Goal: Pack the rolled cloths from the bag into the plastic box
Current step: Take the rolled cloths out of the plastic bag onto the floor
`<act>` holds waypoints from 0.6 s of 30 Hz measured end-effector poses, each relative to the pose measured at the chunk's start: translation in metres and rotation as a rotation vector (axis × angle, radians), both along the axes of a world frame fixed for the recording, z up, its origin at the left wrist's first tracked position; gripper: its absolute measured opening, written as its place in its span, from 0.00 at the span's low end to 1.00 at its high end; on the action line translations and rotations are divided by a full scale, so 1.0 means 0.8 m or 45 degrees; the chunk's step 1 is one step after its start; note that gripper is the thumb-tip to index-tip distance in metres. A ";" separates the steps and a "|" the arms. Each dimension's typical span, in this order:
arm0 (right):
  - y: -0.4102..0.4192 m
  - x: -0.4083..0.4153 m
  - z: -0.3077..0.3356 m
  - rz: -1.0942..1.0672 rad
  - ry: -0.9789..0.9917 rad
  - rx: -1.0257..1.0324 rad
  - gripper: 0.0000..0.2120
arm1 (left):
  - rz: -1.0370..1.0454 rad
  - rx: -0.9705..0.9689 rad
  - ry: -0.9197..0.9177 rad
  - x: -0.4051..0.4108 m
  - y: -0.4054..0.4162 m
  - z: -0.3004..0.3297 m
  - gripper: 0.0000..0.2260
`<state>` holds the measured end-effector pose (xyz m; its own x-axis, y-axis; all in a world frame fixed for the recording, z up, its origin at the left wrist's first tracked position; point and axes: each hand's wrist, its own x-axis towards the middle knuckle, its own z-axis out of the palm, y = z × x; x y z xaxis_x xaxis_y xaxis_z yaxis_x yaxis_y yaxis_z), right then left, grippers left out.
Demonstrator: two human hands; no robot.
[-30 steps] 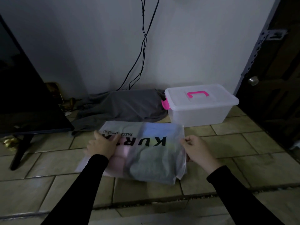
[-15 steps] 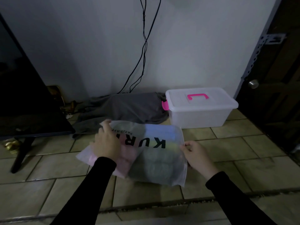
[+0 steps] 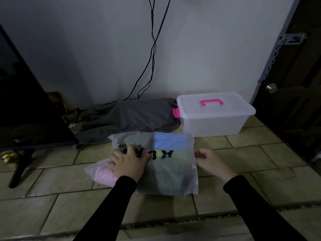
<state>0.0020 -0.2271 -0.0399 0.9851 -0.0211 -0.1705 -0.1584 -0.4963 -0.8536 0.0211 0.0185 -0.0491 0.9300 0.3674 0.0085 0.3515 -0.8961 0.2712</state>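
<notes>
My left hand [image 3: 127, 165] presses flat on the translucent printed plastic bag [image 3: 166, 169] of rolled cloths [image 3: 106, 175] on the floor, steadying it; right hand [image 3: 212, 163] fingers loosely curled at its edge, empty. White lidded plastic box [image 3: 213, 117] sits closed behind.

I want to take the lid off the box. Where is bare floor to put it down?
Bare tiles lie in front of the plastic box, right of the bag and right hand. Left of the box is crowded: the grey cloth touches it.
</notes>
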 end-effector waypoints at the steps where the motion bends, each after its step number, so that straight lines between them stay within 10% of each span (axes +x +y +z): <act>1: -0.002 0.004 -0.005 0.046 0.040 -0.003 0.09 | -0.004 0.027 -0.017 0.001 -0.001 -0.002 0.31; 18: -0.024 -0.006 -0.016 -0.010 0.177 0.090 0.14 | 0.087 0.093 -0.386 -0.014 -0.005 -0.017 0.30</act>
<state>-0.0025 -0.2466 -0.0529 0.9518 -0.0116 -0.3064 -0.2809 -0.4343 -0.8559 0.0096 0.0144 -0.0627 0.8543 0.4172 0.3100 0.3245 -0.8941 0.3088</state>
